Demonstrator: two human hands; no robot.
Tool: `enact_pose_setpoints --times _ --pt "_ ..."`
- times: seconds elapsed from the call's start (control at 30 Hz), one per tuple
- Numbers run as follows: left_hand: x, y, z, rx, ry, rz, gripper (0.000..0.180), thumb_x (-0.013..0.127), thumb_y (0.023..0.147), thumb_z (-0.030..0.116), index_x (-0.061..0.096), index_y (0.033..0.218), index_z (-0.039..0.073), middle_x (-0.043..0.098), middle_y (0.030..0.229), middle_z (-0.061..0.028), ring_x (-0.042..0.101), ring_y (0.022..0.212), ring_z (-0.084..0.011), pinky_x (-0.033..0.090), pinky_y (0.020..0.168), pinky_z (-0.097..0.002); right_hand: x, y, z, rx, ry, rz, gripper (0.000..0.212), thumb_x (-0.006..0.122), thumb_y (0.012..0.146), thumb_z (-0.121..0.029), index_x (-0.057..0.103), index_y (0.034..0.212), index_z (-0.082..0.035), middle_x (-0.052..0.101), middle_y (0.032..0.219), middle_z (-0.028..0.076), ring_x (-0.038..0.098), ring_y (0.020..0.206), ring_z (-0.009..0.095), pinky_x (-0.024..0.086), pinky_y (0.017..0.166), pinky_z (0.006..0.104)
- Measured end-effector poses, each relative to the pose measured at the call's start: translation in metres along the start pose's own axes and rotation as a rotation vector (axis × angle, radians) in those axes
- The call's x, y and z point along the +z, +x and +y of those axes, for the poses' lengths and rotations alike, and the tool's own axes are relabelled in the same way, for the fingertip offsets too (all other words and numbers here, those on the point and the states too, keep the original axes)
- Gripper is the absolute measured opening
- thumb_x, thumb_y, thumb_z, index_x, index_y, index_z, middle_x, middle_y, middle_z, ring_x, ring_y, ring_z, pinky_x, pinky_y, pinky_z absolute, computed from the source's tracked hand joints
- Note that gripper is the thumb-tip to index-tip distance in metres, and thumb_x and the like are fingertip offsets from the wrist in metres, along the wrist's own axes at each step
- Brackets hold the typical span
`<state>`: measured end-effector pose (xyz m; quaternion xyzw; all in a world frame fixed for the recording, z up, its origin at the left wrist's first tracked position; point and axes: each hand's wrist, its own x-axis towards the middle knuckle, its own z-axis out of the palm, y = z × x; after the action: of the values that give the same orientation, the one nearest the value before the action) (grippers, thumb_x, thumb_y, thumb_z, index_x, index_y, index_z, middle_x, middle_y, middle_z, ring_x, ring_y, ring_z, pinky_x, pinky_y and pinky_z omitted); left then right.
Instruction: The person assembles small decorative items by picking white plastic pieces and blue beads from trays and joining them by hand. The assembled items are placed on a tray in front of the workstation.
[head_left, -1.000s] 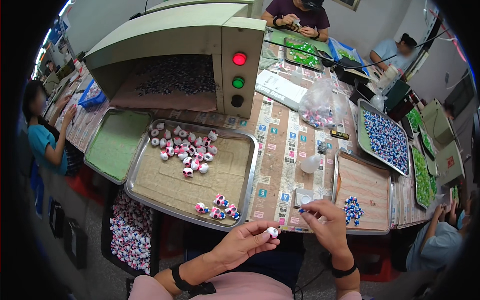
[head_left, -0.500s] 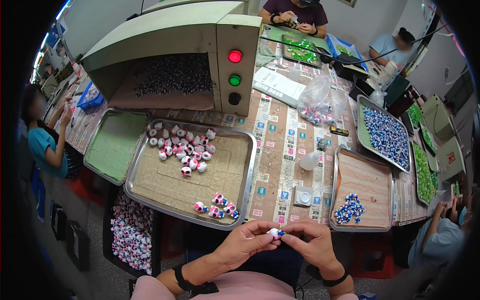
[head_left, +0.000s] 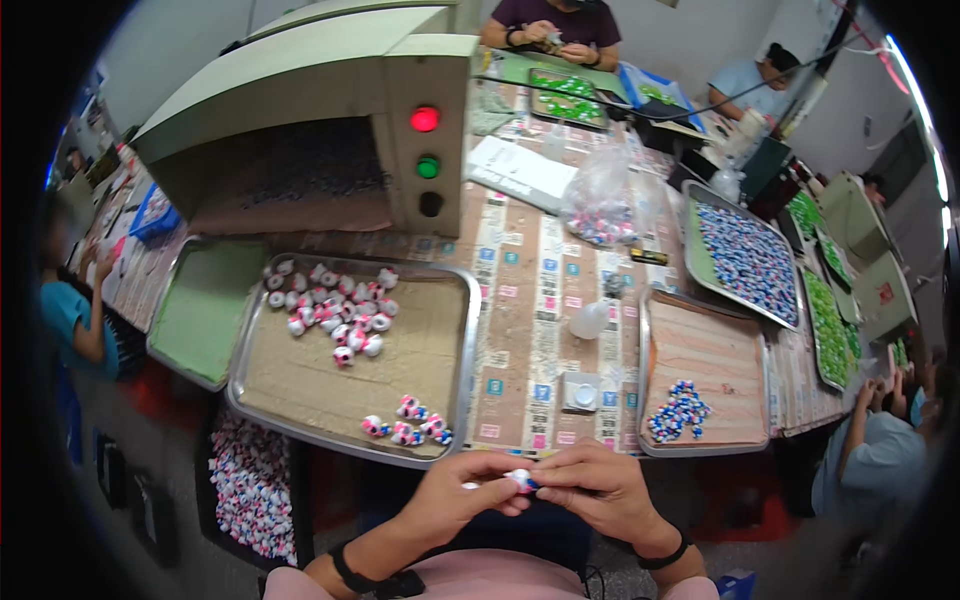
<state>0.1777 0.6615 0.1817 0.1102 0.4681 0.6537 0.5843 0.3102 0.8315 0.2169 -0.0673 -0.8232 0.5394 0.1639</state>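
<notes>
Close to my body, past the table's front edge, both hands hold one small white and blue toy figure (head_left: pixel 522 481). My left hand (head_left: pixel 455 500) is closed on its white side, thumb and fingers pinching it. The fingertips of my right hand (head_left: pixel 600 495) press at its blue end. Part of the piece is hidden by my fingers. Ahead and left lies a metal tray (head_left: pixel 350 420) lined with tan cloth. White and pink toy heads (head_left: pixel 340 310) sit at its back. Several assembled figures (head_left: pixel 407 433) with blue parts lie in its near right corner.
A smaller tray (head_left: pixel 735 390) holds a pile of blue and white pieces (head_left: pixel 680 412). A white squeeze bottle (head_left: pixel 590 320) and small pot (head_left: pixel 580 393) stand between trays. The machine (head_left: pixel 410 90) rises behind. A bin of pieces (head_left: pixel 250 490) sits low left. Other people work around the table.
The whole view has shifted, with the table things sitting further left in the picture. My hands stay together on the toy figure, and my right fingers now cover more of it.
</notes>
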Motion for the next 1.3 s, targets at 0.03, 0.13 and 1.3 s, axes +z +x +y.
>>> enact_pose_setpoints --times 0.03,0.13,1.3 --pt "-0.002 -0.002 0.007 0.015 0.064 0.008 0.030 0.061 0.095 0.005 0.059 0.122 -0.005 0.068 0.101 -0.0147 0.070 0.084 -0.0184 0.060 0.073 -0.0284 -0.006 0.003 -0.003 -0.034 -0.023 -0.023 0.025 0.079 0.077 -0.006 0.074 0.102 -0.007 0.071 0.101 0.009 0.067 0.089 0.021 0.053 0.077 0.0307" --pt "-0.018 -0.002 0.027 0.315 0.298 0.220 0.024 0.061 0.094 0.004 0.065 0.117 0.001 0.068 0.095 -0.0087 0.066 0.067 -0.0110 0.057 0.057 -0.0230 -0.035 0.000 0.007 -0.038 -0.339 0.207 0.026 0.072 0.078 0.000 0.072 0.103 -0.005 0.069 0.103 0.010 0.065 0.090 0.026 0.052 0.079 0.0330" --pt "-0.037 -0.009 0.025 0.179 -0.487 -0.062 0.016 0.051 0.096 -0.002 0.050 0.111 0.003 0.054 0.125 -0.0176 0.059 0.113 -0.0212 0.051 0.099 -0.0322 -0.077 -0.010 0.052 0.370 0.004 0.581 0.010 0.057 0.090 0.002 0.061 0.099 0.001 0.063 0.087 0.004 0.061 0.074 0.009 0.050 0.067 0.0212"
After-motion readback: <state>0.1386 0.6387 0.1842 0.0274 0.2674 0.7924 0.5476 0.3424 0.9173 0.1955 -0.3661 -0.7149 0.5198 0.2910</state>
